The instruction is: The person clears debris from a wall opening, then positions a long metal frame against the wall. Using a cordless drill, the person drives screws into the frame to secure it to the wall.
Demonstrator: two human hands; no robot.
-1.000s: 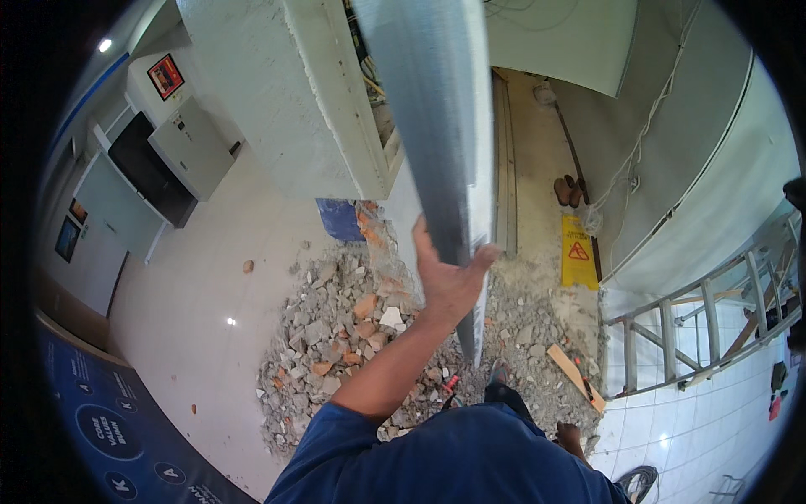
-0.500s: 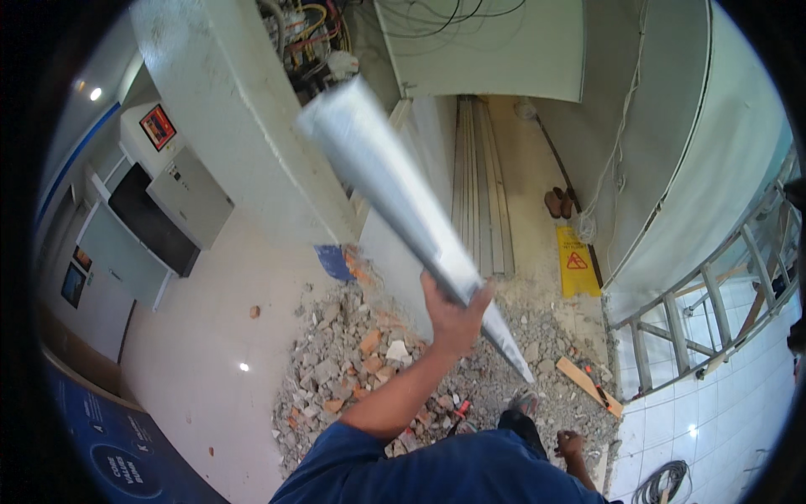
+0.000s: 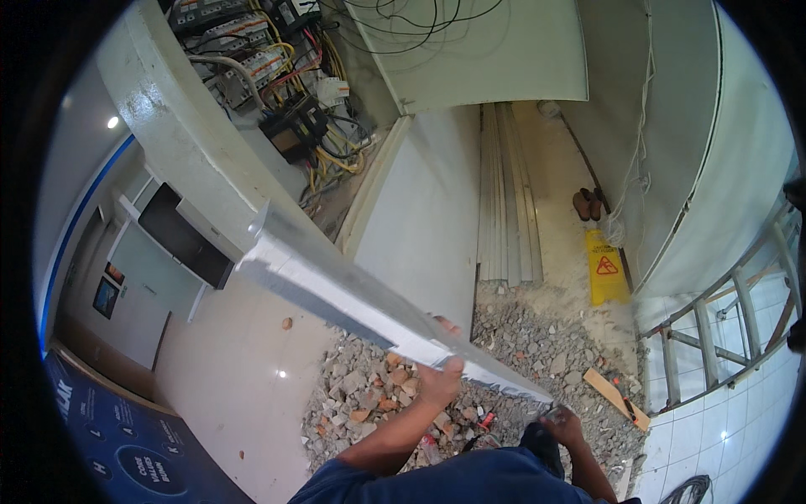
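A long, pale silvery metal bar with a rectangular section slants from the upper left down to the right. Whitish residue marks its side. My left hand is closed around it past the middle, thumb on the near side and fingertips over the far edge. At the bar's narrow-looking lower end is my right hand, its fingers curled. Whether these fingers grip the end or only meet it is unclear. Below the bar lies a heap of broken concrete and brick rubble.
An uncovered electrical panel with loose wires is at upper left, beside a white board. Long strips lie behind the rubble. A yellow floor sign, shoes, wooden piece and ladder are to the right.
The bar's upper end has swung down and left, lying flatter and uncovering the electrical panel. My left hand has lowered with it. My right hand has risen to the bar's lower end.
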